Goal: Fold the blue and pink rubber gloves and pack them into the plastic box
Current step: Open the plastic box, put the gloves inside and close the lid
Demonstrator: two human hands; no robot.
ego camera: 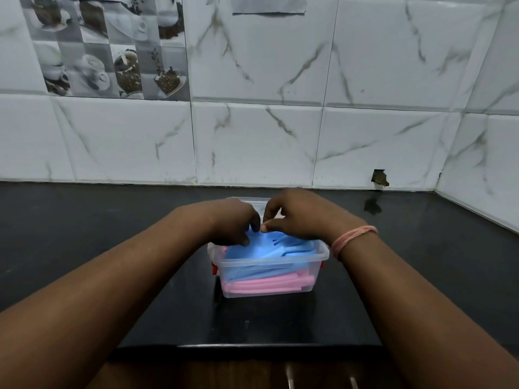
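A clear plastic box (268, 272) on a black counter (112, 248) is already packed: pink gloves (261, 284) underneath, blue gloves (266, 248) on top, pressed down by left hand (234, 223) and right hand (297, 217). Packing appears nearly finished.

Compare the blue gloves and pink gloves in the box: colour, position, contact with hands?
The blue gloves lie on top, reaching the rim of the plastic box; the pink gloves sit underneath, at the bottom. The left hand and right hand press on the blue gloves, not the pink gloves. Both are folded inside the box.
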